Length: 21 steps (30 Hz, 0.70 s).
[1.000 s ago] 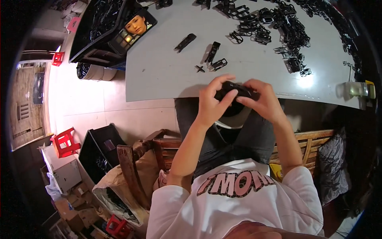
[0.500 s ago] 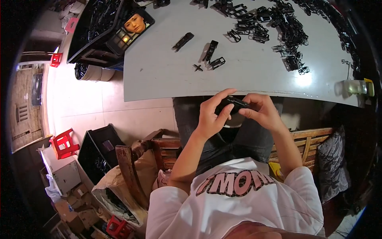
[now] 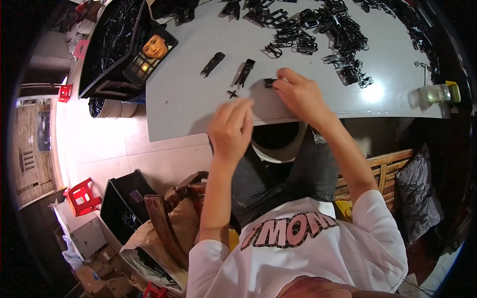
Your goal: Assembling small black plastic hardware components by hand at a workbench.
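Note:
My right hand (image 3: 304, 99) is over the table near its front edge, thumb and fingers closed on a small black plastic frame (image 3: 270, 83), which sticks out to the left and is mostly hidden. To its left, my left hand (image 3: 230, 128) reaches over the edge with loosely bent fingers, thumb apart, and nothing visible in it. Its blurred fingertips are just short of a small black cross-shaped piece (image 3: 232, 94). Beyond that lie two long black clip-like parts, one nearer (image 3: 245, 72) and one farther left (image 3: 213, 64).
A heap of black frames (image 3: 343, 35) covers the far right of the grey table (image 3: 189, 104). At far left, a phone (image 3: 150, 55) leans on a black crate (image 3: 102, 82). A pale-rimmed bucket (image 3: 271, 160) stands between my legs. A clear container (image 3: 435, 94) sits at right.
Both hands have left the black part they held together over my lap; it is no longer seen. They moved forward and apart over the table, and my right hand took hold of the black frame.

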Motion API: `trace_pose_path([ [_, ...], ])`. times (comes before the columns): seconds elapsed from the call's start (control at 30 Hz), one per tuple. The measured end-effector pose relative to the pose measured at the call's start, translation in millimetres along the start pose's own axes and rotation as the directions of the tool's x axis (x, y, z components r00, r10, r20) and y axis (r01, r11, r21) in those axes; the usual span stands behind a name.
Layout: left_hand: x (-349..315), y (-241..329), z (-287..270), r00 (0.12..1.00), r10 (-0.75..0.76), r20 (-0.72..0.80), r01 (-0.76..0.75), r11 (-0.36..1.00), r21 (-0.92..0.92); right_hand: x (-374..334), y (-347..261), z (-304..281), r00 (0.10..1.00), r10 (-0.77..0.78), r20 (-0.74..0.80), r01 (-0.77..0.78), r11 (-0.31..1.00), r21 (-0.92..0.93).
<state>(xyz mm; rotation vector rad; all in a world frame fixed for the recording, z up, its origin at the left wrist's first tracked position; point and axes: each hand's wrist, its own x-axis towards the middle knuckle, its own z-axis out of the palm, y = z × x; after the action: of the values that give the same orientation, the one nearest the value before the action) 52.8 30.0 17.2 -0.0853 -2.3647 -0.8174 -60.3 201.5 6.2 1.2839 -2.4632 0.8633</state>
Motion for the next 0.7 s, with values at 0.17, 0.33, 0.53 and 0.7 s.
trace_pose_path([
  [0.17,52.2,-21.5,6.1,0.969,0.062,0.241,-0.123,0.96,0.25,20.1,29.9,-31.7,0.988,0.15,-0.035,-0.152,0.987,-0.058],
  [0.33,61.8,-40.3,11.0,0.919,-0.012,0.393,-0.104,0.956,0.274,85.9,77.5,-14.2,0.993,0.111,0.036,-0.088,0.916,-0.391],
  [0.53,50.5,-42.0,14.7,0.923,0.005,0.386,-0.089,0.976,0.2,112.6,87.1,-16.4,0.941,0.18,0.288,-0.007,0.857,-0.515],
  [0.7,44.7,-16.4,8.9,0.946,-0.131,0.297,0.144,0.989,-0.021,105.8,103.5,-14.5,0.962,0.039,0.271,0.039,0.96,-0.278],
])
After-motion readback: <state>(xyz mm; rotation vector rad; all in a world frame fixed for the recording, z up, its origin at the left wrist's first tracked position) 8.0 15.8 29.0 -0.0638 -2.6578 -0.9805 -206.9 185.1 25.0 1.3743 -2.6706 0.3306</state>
